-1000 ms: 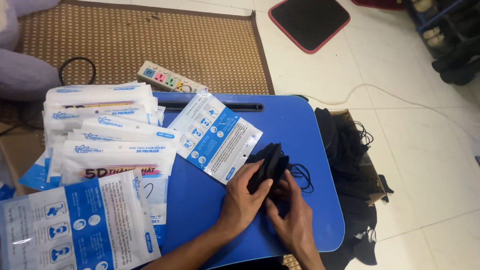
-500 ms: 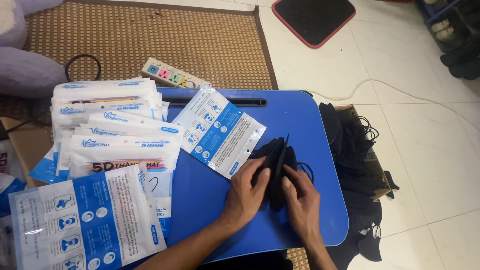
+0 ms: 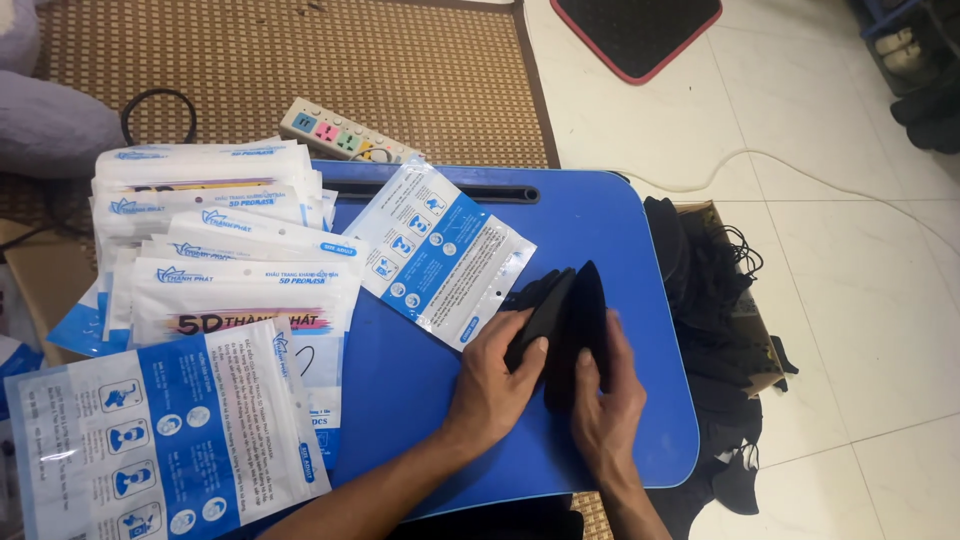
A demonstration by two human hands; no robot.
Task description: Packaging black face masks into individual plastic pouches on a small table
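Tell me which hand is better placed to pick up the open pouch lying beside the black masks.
Left. The left hand rests on the near side of the black masks, right next to the blue-and-white pouch on the blue table. The right hand sits on the masks' far side and would probably have to cross over.

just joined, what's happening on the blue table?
A person is squaring up a small stack of folded black fabric face masks on the blue plastic lap table. The left hand presses one side of the stack and the right hand the other. An empty white-and-blue printed plastic pouch lies flat beside the stack. More pouches of the same kind are piled at the table's left end, and a cardboard box of loose black masks sits on the tiled floor to the right.
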